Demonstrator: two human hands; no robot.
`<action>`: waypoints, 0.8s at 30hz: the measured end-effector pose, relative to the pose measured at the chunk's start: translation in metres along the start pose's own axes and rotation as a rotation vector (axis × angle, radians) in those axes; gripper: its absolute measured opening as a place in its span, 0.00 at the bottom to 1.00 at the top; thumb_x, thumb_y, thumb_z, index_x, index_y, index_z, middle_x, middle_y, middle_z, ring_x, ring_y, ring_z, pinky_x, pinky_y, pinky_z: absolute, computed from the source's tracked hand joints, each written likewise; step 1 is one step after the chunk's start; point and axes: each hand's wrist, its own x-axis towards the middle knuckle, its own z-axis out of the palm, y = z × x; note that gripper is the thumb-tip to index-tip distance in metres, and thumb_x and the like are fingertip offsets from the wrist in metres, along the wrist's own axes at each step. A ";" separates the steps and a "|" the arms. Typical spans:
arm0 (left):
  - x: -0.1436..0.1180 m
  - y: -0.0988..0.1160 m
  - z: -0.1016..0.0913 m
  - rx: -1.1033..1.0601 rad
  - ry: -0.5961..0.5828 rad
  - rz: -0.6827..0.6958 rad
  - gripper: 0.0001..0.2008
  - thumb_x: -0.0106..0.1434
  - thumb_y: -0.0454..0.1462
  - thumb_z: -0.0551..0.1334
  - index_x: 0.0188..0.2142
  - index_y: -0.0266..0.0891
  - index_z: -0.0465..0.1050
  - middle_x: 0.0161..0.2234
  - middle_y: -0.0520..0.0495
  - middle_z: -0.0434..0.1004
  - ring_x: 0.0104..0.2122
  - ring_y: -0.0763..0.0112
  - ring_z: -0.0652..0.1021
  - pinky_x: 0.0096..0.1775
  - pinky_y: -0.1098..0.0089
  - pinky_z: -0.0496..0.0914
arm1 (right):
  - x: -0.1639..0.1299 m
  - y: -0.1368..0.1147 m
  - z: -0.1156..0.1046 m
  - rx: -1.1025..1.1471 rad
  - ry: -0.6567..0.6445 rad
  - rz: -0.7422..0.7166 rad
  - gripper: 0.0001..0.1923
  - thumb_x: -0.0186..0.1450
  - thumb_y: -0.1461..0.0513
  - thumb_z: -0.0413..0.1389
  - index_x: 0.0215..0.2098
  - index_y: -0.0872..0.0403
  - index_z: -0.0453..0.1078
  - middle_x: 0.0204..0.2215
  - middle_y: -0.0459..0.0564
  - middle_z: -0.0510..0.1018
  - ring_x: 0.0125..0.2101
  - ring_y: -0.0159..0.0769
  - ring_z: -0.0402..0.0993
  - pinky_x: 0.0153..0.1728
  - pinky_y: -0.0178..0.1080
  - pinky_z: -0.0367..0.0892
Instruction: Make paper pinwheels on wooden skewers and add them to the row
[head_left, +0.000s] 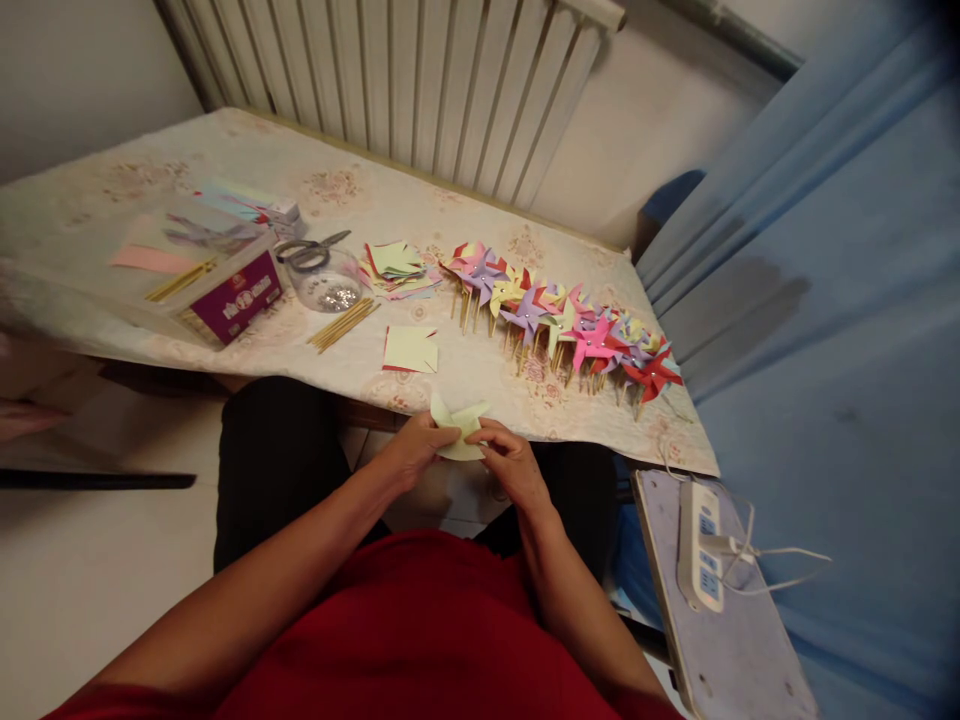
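Red shirt, two forearms, and a pale green paper piece (pixel 459 432) pinched between both hands just under the table edge.

The left hand (pixel 418 447) grips the folded paper from the left side, and the right hand (pixel 512 462) closes its fingertips on the right side — both hands are grasping it, over the lap. Just beyond, on the table (pixel 97 210), lies a cut paper square (pixel 410 349), with loose wooden sticks (pixel 345 324) beside it. Farther right stands a row of finished pinwheels (pixel 570 325); farther left — a clear bowl (pixel 328 281) with scissors (pixel 311 249) resting on it, and a purple box (pixel 238 296).
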 end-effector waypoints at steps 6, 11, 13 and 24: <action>0.001 -0.002 -0.003 0.030 -0.040 0.029 0.14 0.45 0.36 0.66 0.34 0.34 0.76 0.27 0.50 0.77 0.24 0.76 0.71 0.27 0.75 0.62 | -0.002 -0.008 -0.001 -0.017 -0.125 -0.046 0.06 0.58 0.59 0.61 0.34 0.46 0.79 0.49 0.47 0.75 0.49 0.42 0.70 0.52 0.41 0.62; 0.003 -0.005 -0.003 0.072 -0.029 0.045 0.12 0.46 0.36 0.65 0.32 0.36 0.77 0.26 0.51 0.77 0.24 0.75 0.71 0.27 0.75 0.62 | -0.003 -0.015 -0.002 -0.058 -0.115 -0.040 0.06 0.60 0.58 0.59 0.32 0.47 0.79 0.47 0.47 0.76 0.48 0.43 0.71 0.53 0.43 0.62; 0.003 -0.004 -0.001 0.066 -0.016 0.052 0.11 0.46 0.36 0.65 0.31 0.35 0.77 0.25 0.51 0.76 0.24 0.75 0.71 0.28 0.75 0.62 | -0.003 -0.014 -0.001 -0.050 -0.107 -0.058 0.08 0.62 0.57 0.57 0.32 0.47 0.78 0.47 0.47 0.76 0.49 0.42 0.71 0.53 0.42 0.61; 0.002 -0.007 0.003 0.036 0.042 0.068 0.13 0.46 0.36 0.65 0.34 0.35 0.76 0.25 0.50 0.77 0.25 0.72 0.73 0.28 0.74 0.65 | -0.002 0.001 0.012 -0.075 0.202 0.066 0.09 0.59 0.56 0.57 0.25 0.52 0.68 0.25 0.43 0.73 0.25 0.32 0.64 0.29 0.34 0.60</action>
